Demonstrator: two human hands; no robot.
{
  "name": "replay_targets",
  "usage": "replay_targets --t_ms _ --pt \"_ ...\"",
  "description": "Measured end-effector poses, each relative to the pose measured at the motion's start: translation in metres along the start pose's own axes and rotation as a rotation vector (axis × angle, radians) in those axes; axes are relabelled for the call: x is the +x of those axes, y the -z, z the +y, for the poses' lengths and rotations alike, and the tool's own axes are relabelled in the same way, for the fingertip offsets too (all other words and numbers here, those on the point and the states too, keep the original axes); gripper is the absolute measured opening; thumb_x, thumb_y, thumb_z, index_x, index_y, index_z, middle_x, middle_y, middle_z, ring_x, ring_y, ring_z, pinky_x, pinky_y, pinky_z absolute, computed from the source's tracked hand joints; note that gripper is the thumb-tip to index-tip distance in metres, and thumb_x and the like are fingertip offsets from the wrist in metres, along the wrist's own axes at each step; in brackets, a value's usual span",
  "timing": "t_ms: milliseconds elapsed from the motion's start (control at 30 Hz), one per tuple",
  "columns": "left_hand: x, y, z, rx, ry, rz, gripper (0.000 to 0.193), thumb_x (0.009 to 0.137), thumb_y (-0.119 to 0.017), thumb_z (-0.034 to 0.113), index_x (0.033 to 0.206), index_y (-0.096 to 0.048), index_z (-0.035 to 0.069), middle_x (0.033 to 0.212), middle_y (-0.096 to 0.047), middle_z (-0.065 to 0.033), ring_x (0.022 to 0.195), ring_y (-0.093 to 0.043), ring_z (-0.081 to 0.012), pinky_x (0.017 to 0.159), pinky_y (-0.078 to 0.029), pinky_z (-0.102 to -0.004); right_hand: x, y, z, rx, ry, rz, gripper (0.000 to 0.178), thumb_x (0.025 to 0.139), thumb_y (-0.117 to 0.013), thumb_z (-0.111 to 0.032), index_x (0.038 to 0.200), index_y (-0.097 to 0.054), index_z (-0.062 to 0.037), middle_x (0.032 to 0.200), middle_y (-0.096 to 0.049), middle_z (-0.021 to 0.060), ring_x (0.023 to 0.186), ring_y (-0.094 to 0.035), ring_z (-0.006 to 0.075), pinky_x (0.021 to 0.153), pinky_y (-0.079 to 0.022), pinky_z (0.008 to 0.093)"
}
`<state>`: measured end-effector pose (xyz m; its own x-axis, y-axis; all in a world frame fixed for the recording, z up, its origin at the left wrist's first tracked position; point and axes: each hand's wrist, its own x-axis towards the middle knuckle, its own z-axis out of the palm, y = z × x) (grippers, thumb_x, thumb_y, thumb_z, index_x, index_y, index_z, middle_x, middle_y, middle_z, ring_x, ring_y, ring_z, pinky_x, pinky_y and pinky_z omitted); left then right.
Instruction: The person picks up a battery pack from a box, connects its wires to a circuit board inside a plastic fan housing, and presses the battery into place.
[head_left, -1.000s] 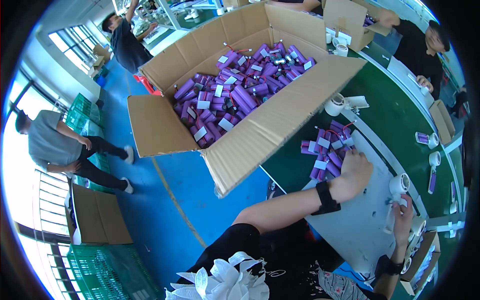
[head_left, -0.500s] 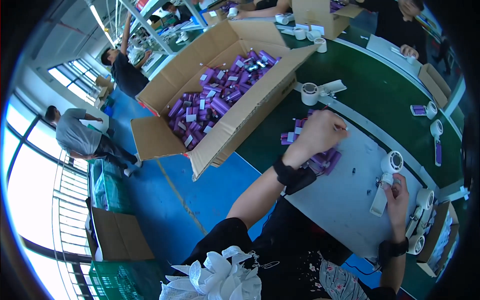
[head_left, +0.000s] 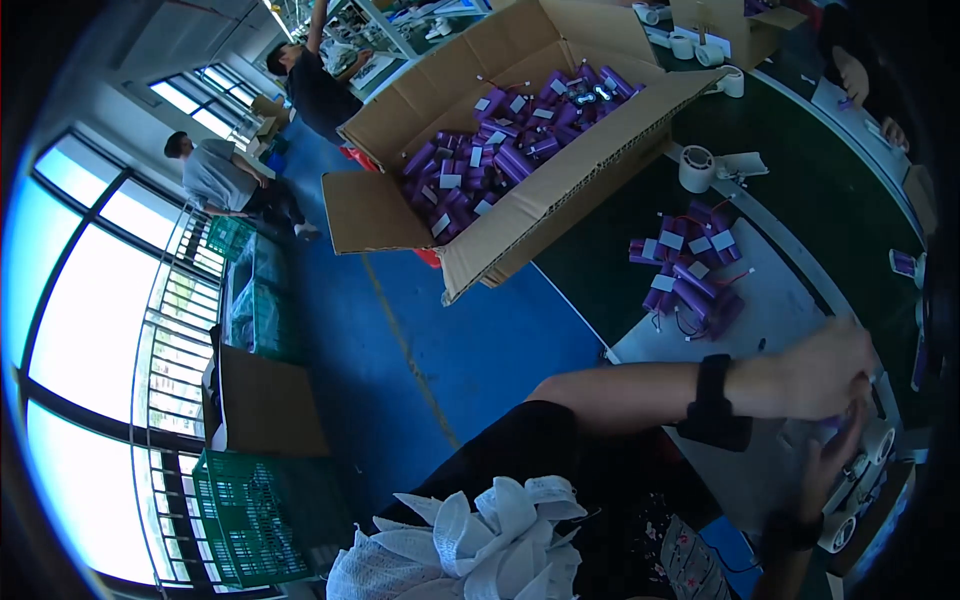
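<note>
My left hand (head_left: pixel 815 370) reaches across the grey work mat (head_left: pixel 770 280) and meets my right hand (head_left: pixel 835 450) at the mat's right side. Its fingers are curled; what they hold is hidden. Motion blurs my right hand, which is closed around a white handheld fan, now almost wholly covered by my hands. A blurred purple patch shows between the hands. Farther up the mat, several purple battery packs (head_left: pixel 692 290) with white labels and thin wires lie in a loose pile.
A large open cardboard box (head_left: pixel 570 185) full of purple battery packs stands beyond the pile. White fan parts (head_left: pixel 697 168) lie on the green table (head_left: pixel 790 150). More white fans (head_left: pixel 838 532) lie beside my right hand. Co-workers (head_left: pixel 318 90) stand farther off.
My left hand has left the battery pile and moved right and nearer, joining my right hand over the fan. The view has swung, shifting the box to the right.
</note>
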<state>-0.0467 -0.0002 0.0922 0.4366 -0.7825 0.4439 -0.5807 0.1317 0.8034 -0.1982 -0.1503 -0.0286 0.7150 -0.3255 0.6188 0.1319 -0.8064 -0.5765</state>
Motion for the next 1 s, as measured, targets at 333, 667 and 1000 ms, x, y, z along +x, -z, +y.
replay_targets --t_ms 333,667,1000 --pt "-0.035 -0.039 -0.060 0.281 0.026 0.127 0.037 0.071 -0.070 0.012 0.105 -0.060 0.002 0.105 -0.061 -0.0168 0.091 -0.059 -0.0313 0.091 -0.042 -0.0409 -0.005 0.000 0.046 0.323 -0.333 -0.017 0.031 0.090 -0.060 -0.010 0.118 -0.050 -0.0019 0.104 -0.056 0.0059 0.090 -0.051 0.0139 0.078 -0.042 0.0261" --pt "-0.006 -0.028 -0.098 -0.047 -0.029 -0.204 0.048 0.066 -0.078 0.010 0.108 -0.057 0.002 0.096 -0.061 -0.0141 0.078 -0.062 -0.0251 0.069 -0.051 -0.0341 0.037 -0.010 -0.019 0.175 -0.372 -0.181 0.015 0.085 -0.058 -0.006 0.098 -0.051 -0.0049 0.080 -0.052 0.0048 0.070 -0.049 0.0129 0.062 -0.040 0.0264" --pt "-0.015 -0.011 -0.101 -0.147 0.262 -0.423 0.021 0.075 -0.072 -0.002 0.089 -0.057 0.001 0.080 -0.059 -0.0017 0.074 -0.053 -0.0079 0.067 -0.045 -0.0237 0.032 -0.019 -0.021 0.001 -0.136 -0.079 0.036 0.061 -0.073 -0.005 0.092 -0.055 -0.0066 0.088 -0.053 0.0090 0.080 -0.057 0.0294 0.064 -0.048 0.0393"
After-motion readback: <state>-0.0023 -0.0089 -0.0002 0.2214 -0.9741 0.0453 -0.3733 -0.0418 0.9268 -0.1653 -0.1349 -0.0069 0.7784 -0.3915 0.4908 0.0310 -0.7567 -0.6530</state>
